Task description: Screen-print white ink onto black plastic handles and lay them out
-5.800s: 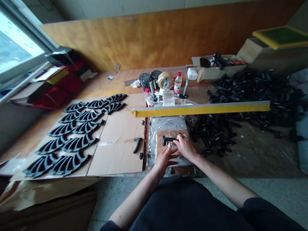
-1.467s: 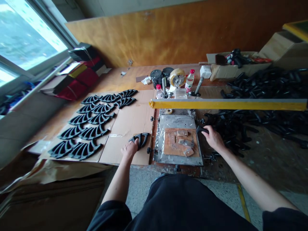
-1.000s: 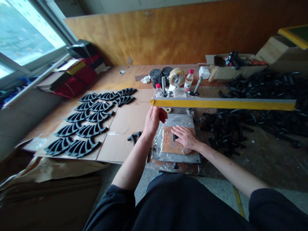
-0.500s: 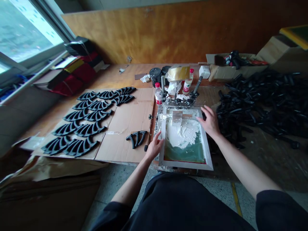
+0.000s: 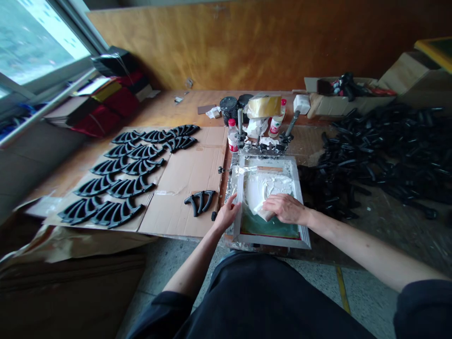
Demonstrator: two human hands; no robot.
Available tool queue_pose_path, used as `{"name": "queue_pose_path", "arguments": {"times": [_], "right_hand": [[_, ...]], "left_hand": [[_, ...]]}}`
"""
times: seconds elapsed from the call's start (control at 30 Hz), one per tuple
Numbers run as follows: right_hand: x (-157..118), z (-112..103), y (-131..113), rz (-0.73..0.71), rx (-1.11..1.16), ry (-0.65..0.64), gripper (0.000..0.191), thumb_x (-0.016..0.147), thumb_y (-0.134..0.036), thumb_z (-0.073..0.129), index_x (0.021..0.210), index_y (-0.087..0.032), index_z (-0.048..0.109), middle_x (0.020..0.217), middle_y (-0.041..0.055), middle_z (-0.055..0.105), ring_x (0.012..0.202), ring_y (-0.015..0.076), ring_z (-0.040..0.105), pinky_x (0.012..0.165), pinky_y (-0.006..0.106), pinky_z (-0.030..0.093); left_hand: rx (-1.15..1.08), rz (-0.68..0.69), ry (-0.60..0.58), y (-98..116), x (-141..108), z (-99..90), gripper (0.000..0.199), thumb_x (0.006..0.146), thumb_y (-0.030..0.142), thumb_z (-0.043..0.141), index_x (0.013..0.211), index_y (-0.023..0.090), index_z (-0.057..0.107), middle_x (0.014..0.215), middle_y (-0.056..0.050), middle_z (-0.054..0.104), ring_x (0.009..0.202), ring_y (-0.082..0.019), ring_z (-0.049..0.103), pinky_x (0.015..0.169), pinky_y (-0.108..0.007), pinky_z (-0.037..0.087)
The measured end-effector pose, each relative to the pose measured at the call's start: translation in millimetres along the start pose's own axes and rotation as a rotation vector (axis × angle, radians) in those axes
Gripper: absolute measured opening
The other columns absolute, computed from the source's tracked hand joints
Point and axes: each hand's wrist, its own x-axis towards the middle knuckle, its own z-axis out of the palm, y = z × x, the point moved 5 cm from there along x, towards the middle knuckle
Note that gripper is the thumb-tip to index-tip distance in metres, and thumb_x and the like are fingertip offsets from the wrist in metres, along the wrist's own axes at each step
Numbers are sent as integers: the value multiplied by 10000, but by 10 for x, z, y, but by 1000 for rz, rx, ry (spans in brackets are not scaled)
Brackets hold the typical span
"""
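A silk-screen frame (image 5: 304, 221) lies flat on the bench in front of me. Its green mesh (image 5: 282, 230) carries a thick smear of white ink (image 5: 268, 182). My right hand (image 5: 285, 208) is closed on a flat scraper (image 5: 263, 210), its blade coated with white and resting over the lower part of the ink. At the frame's left edge is my left hand (image 5: 226, 214), fingers apart and apparently touching the rim; its lower fingers are partly hidden. Just left of it, a black curved ribbed part (image 5: 200, 203) lies on cardboard (image 5: 176, 221).
Rows of black ribbed parts (image 5: 123, 186) cover the cardboard's left side. A heap of black parts (image 5: 384, 160) spreads at the right. Behind the frame stand clamps (image 5: 263, 147), red-capped bottles (image 5: 233, 135), dark tubs (image 5: 229, 109) and a tape roll (image 5: 264, 106). An open carton (image 5: 339, 107) sits farther back.
My right hand has left the frame's right edge and taken hold of the scraper, which has moved from the top of the ink toward me. My left hand stays at the left edge.
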Motion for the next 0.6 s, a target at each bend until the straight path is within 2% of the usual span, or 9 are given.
{"name": "queue_pose_path", "arguments": {"times": [0.1, 0.17, 0.23, 0.3, 0.4, 0.47, 0.6], "right_hand": [[76, -62, 94, 113, 20, 29, 123, 792, -148, 595, 809, -235, 681, 791, 8, 681, 787, 186, 615, 676, 275, 428], [106, -38, 122, 167, 4, 127, 193, 804, -117, 571, 891, -232, 699, 906, 22, 710, 866, 197, 632, 720, 286, 456], [55, 54, 85, 152, -10, 200, 309, 801, -59, 535, 1012, -218, 697, 1070, 49, 707, 974, 209, 634, 807, 310, 475], [-43, 155, 34, 119, 2, 199, 356, 796, -47, 537, 1071, -216, 687, 1151, 58, 687, 1023, 210, 632, 860, 321, 482], [-71, 154, 38, 131, 36, 137, 282, 822, -113, 577, 1045, -242, 693, 1040, 26, 713, 923, 192, 658, 803, 296, 496], [71, 2, 120, 207, 50, 165, 249, 854, -208, 609, 1086, -261, 682, 985, 9, 716, 859, 183, 661, 757, 282, 497], [440, -523, 449, 382, 39, 355, 517, 836, -315, 680, 1334, -318, 542, 1148, 13, 686, 952, 202, 647, 809, 314, 499]], "left_hand": [[-13, 10, 11, 31, -6, -12, 555, 856, 488, 525, 1357, 250, 523, 710, 15, 592, 629, -135, 531, 574, -226, 376], [-34, 2, 17, 37, -7, -20, 552, 840, 470, 551, 1342, 241, 537, 686, 22, 579, 621, -134, 527, 570, -223, 381], [-54, -9, 20, 36, -12, -22, 555, 824, 461, 574, 1334, 242, 543, 664, 31, 566, 603, -130, 517, 567, -221, 385], [-67, -13, 20, 38, -21, -20, 558, 820, 459, 579, 1332, 240, 544, 652, 34, 559, 590, -128, 507, 561, -222, 387], [-92, -18, 11, 57, -41, -30, 565, 822, 464, 578, 1336, 232, 540, 647, 34, 554, 577, -121, 495, 545, -219, 380], [-122, -20, -15, 94, -61, -56, 587, 821, 472, 582, 1355, 236, 521, 620, 47, 532, 546, -109, 468, 524, -210, 362], [-265, 13, -98, 311, -147, -170, 652, 813, 496, 610, 1399, 254, 460, 593, 67, 490, 492, -81, 405, 472, -187, 312]]}}
